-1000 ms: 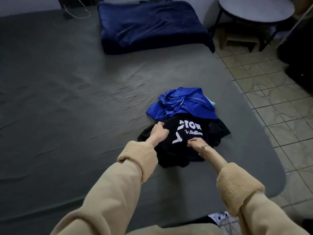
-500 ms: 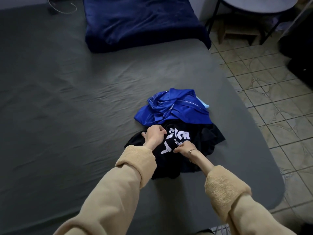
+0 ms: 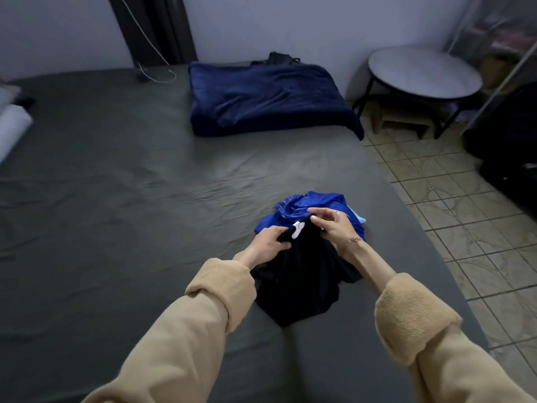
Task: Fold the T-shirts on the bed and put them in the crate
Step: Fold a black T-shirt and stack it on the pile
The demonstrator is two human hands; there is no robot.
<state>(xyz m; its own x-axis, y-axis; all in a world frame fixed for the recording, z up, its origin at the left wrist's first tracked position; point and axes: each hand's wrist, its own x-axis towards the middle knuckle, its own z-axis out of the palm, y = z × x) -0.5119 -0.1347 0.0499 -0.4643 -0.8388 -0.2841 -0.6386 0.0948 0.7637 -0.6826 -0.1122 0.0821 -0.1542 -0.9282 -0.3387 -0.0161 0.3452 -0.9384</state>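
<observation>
A black T-shirt with white print [image 3: 305,274] hangs bunched from both my hands over the grey bed [image 3: 130,199]. My left hand [image 3: 270,242] grips its upper edge on the left. My right hand [image 3: 331,225] pinches the same edge on the right. Just behind it lies a crumpled blue T-shirt [image 3: 308,205], with a bit of light blue cloth [image 3: 359,217] poking out at its right side. No crate is in view.
A dark blue folded blanket [image 3: 267,100] lies at the head of the bed. A round table [image 3: 424,72] stands on the tiled floor [image 3: 465,228] to the right. White pillows [image 3: 11,123] sit at the far left, a white cable [image 3: 154,71] by the wall.
Both hands have lifted the black T-shirt's top edge off the bed and gathered it, hiding most of the white print. The camera has tilted up, showing more of the wall.
</observation>
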